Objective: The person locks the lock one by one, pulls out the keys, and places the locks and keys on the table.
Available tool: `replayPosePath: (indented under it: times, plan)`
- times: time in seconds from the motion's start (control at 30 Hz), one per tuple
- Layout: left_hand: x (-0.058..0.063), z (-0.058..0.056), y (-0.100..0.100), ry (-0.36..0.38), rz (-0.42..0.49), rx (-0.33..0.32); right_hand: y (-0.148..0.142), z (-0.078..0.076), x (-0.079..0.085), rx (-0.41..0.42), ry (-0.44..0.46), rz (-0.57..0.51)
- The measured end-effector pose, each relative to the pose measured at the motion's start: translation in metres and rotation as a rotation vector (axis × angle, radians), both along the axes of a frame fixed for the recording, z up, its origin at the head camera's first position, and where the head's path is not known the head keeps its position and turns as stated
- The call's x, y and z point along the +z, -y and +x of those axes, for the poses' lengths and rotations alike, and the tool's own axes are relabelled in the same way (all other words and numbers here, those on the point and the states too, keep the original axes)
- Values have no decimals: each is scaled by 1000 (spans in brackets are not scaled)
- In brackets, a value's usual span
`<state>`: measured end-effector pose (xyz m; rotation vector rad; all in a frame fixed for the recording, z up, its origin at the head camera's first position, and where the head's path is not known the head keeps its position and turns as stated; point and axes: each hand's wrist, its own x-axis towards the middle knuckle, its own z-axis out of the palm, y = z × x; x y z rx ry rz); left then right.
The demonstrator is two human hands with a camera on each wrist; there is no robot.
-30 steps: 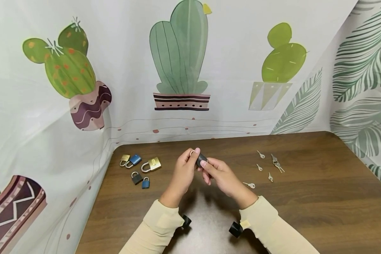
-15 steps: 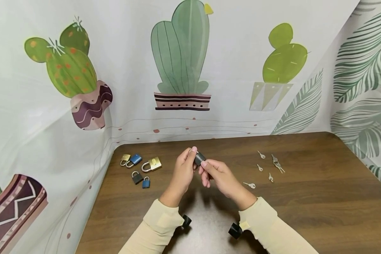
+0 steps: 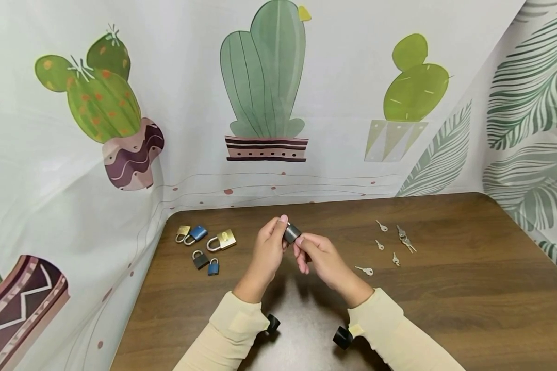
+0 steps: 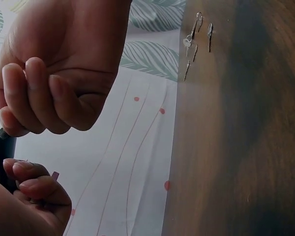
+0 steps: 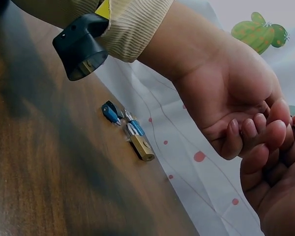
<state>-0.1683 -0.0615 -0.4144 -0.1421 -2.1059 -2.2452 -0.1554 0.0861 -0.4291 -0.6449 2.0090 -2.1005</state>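
Observation:
Over the middle of the table a black padlock [image 3: 292,233] is held between both hands. My left hand [image 3: 270,248] grips it at its shackle end, the thumb along the top and the shackle mostly covered. At the lower end my right hand [image 3: 324,258] pinches the body's edge with thumb and curled fingers; anything between those fingertips is hidden. In the left wrist view the padlock [image 4: 6,147] shows as a dark slab between the right hand [image 4: 54,73] above and the left hand [image 4: 37,199] below. Fingers conceal nearly all of it in the right wrist view.
Left on the wooden table [image 3: 176,319] lie several padlocks: a large brass one [image 3: 226,239], a small brass one [image 3: 183,232], two blue, including this small one [image 3: 213,268], and a black one [image 3: 201,262]. Several loose keys [image 3: 366,270] and a key bunch [image 3: 403,236] lie right.
My right thumb has slid down toward the padlock's lower end, so more of its body shows. The padlock has turned a little; my left hand keeps its grip.

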Motion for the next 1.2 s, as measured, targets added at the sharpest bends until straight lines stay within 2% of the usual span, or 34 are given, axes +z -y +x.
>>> replayPosePath:
  times: [0.33, 0.6, 0.73, 0.97, 1.2]
  plan:
    - [0, 1, 0, -14, -22, 2, -1, -3, -4, -23, 13, 5]
    - [-1, 1, 0, -46, -96, 19, -2, -3, -4, -45, 16, -3]
    - [-1, 1, 0, -25, -68, 24, -2, -2, -4, -58, 14, -11]
    - [-2, -5, 8, 4, 22, 84, -3, -2, -4, -61, 15, -20]
    - [-2, -6, 9, 11, 22, 66, -3, -3, -5, -68, 25, -19]
